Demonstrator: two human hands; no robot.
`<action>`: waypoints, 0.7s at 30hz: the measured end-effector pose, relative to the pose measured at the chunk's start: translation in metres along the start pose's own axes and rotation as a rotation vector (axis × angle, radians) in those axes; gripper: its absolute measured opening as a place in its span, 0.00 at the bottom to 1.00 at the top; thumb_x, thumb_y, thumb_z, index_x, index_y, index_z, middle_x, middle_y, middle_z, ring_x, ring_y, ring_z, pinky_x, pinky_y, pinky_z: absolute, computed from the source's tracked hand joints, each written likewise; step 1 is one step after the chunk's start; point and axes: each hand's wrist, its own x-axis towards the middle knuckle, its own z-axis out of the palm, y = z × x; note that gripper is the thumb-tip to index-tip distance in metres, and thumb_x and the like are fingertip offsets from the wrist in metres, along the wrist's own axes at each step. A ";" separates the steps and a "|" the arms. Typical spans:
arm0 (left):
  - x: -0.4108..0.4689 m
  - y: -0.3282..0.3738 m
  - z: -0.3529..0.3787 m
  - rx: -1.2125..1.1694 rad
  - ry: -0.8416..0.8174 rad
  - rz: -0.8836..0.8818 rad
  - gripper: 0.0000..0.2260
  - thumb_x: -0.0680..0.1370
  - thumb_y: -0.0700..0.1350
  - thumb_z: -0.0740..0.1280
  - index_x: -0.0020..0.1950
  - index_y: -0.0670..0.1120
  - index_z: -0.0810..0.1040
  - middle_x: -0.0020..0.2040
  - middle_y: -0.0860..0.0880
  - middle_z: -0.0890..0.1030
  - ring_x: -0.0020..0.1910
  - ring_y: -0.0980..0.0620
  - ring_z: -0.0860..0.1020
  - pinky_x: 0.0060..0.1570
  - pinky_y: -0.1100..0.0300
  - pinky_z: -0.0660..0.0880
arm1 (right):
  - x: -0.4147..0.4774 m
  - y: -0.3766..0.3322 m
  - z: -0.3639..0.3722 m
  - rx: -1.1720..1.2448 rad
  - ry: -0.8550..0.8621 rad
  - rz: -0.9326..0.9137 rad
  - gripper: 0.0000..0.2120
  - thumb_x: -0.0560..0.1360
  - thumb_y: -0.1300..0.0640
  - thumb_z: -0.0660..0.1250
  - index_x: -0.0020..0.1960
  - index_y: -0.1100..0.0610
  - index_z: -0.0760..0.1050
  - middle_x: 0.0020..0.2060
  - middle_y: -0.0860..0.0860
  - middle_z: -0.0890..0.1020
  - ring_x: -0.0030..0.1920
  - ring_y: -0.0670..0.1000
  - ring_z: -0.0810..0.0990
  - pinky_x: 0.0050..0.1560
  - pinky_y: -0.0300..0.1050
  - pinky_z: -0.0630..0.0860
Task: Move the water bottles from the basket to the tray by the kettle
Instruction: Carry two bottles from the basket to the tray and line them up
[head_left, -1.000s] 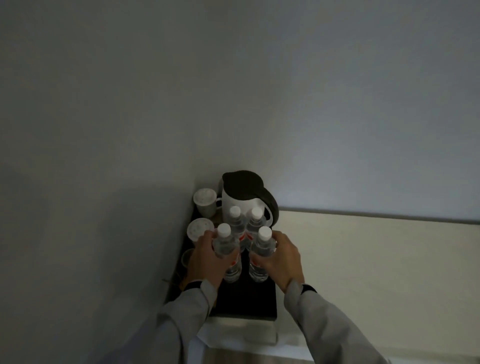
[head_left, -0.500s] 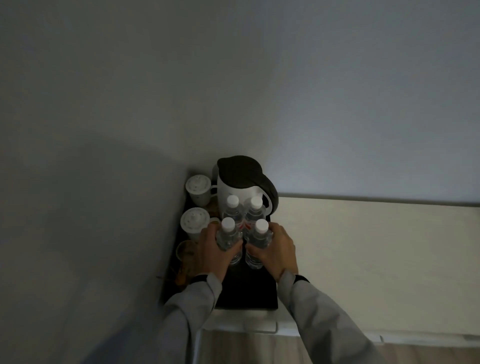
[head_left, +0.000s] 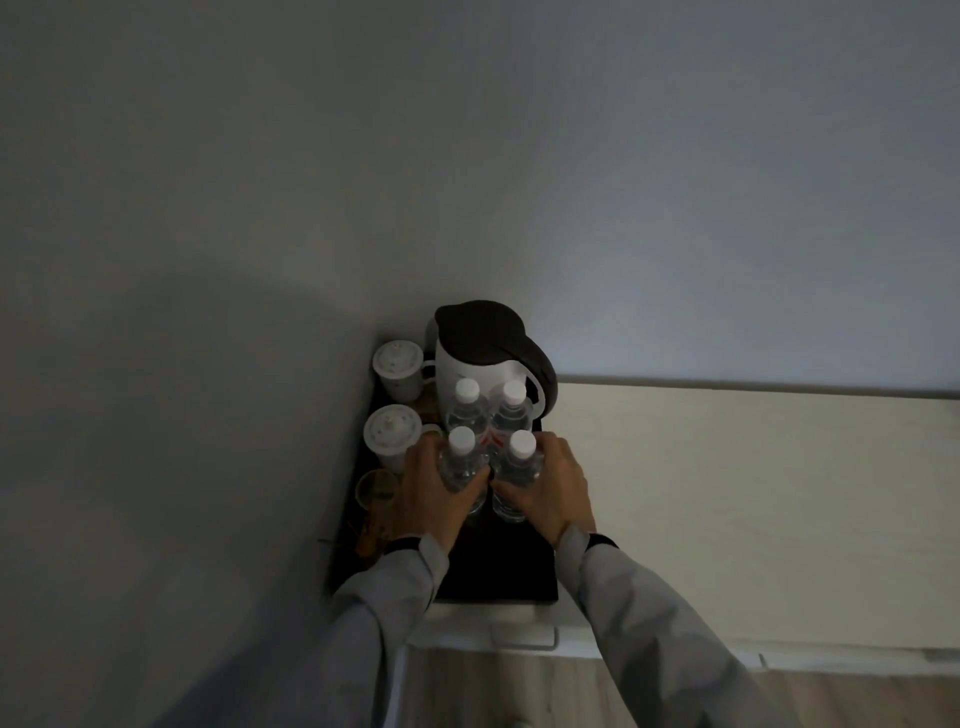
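Several clear water bottles with white caps stand on a black tray (head_left: 498, 577) in front of a white kettle (head_left: 483, 364) with a dark lid. Two bottles, one (head_left: 466, 410) on the left and one (head_left: 511, 413) on the right, stand right against the kettle. My left hand (head_left: 428, 493) is wrapped around the near left bottle (head_left: 461, 462). My right hand (head_left: 550, 488) is wrapped around the near right bottle (head_left: 519, 467). Both held bottles are upright, side by side, their bases at the tray surface. No basket is in view.
Two lidded white cups (head_left: 397, 366) (head_left: 392, 431) and a small glass (head_left: 376, 491) line the tray's left side against the wall. The tray sits in the corner of a pale counter (head_left: 727, 509), whose front edge (head_left: 519, 636) runs below it. Wood floor shows at the bottom.
Both hands have lowered their bottles onto the tray, close behind the two by the kettle. The view has shifted slightly; hands stay wrapped on the bottles.
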 end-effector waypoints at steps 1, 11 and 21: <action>-0.001 0.000 -0.001 0.001 0.002 0.007 0.28 0.67 0.60 0.76 0.61 0.53 0.70 0.58 0.49 0.75 0.57 0.46 0.76 0.57 0.46 0.77 | -0.001 0.000 -0.001 -0.002 -0.006 -0.008 0.29 0.62 0.45 0.78 0.58 0.49 0.70 0.55 0.51 0.77 0.54 0.55 0.80 0.50 0.44 0.74; 0.005 -0.001 -0.016 0.047 -0.013 0.155 0.19 0.72 0.60 0.71 0.59 0.56 0.74 0.56 0.49 0.77 0.54 0.47 0.77 0.54 0.50 0.76 | -0.011 0.004 -0.013 0.025 0.002 -0.029 0.27 0.64 0.42 0.76 0.58 0.47 0.72 0.55 0.49 0.75 0.53 0.53 0.80 0.54 0.54 0.80; 0.024 -0.003 -0.019 0.053 -0.209 0.155 0.18 0.73 0.49 0.74 0.61 0.45 0.77 0.56 0.42 0.76 0.57 0.42 0.76 0.58 0.49 0.74 | -0.008 0.003 -0.014 0.011 0.000 -0.012 0.25 0.65 0.44 0.78 0.57 0.52 0.74 0.52 0.51 0.75 0.52 0.55 0.80 0.53 0.54 0.79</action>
